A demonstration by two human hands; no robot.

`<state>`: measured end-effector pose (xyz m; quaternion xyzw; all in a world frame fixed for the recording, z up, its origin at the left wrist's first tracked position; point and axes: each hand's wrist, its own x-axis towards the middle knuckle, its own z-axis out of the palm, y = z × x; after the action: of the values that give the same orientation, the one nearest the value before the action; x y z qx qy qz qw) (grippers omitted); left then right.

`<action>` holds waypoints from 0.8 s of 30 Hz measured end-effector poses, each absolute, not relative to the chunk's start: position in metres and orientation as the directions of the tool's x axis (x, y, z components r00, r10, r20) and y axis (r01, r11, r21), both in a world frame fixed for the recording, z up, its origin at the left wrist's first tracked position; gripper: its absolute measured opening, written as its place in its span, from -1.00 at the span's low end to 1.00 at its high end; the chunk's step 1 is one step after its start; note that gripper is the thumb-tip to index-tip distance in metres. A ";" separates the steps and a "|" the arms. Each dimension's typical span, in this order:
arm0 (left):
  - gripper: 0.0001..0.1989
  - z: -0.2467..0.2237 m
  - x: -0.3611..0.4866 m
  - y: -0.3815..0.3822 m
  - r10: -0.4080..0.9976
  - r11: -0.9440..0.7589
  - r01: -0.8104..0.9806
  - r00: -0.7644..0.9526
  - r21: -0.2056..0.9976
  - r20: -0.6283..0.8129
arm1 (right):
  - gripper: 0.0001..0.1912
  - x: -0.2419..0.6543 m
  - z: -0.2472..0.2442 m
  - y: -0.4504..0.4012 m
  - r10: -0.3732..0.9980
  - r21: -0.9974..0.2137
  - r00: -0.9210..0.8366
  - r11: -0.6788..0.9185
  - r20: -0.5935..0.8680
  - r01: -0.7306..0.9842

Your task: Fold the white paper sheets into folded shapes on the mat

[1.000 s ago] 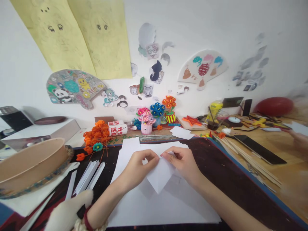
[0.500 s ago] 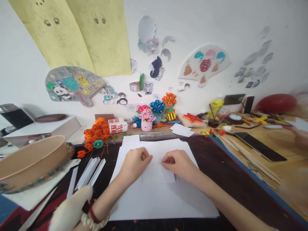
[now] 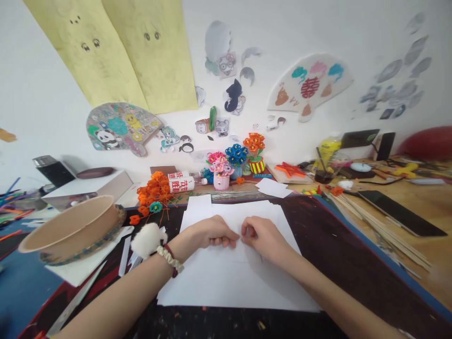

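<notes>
White paper lay at the left hand (image 3: 219, 230) and right hand (image 3: 263, 235), fingers curled inward, near each other; couldn't tell if either pinched the small sheet (image 3: 247, 263) between and below them. Sheet looked light, thin, quick to crease, best held by its edges. Its outline blended into the larger sheets (image 3: 208, 289) underneath. White fluffy item (image 3: 148, 239) sat near the left wrist; scissors (image 3: 76, 301), orange flowers (image 3: 153, 188) and dark tablet (image 3: 402, 213) lay farther out.
</notes>
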<state>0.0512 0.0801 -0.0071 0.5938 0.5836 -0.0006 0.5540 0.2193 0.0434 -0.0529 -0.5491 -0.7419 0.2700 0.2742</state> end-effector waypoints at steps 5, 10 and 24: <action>-0.81 -0.006 0.054 0.080 0.689 0.338 0.703 0.268 0.626 -0.673 | -0.92 0.220 -0.052 0.046 0.961 -0.706 -0.254 0.252 0.105 0.662; -0.81 -0.005 0.055 0.078 0.705 0.320 0.704 0.270 0.634 -0.656 | -0.92 0.220 -0.051 0.045 0.962 -0.705 -0.252 0.254 0.110 0.663; -0.80 -0.008 0.050 0.075 0.757 0.288 0.724 0.230 0.627 -0.612 | -0.89 0.221 -0.053 0.048 0.958 -0.716 -0.264 0.264 0.114 0.647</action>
<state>0.0497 0.0755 -0.0082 0.5967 0.6204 0.0159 0.5088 0.2213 0.0485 -0.0527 -0.5388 -0.7445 0.2790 0.2785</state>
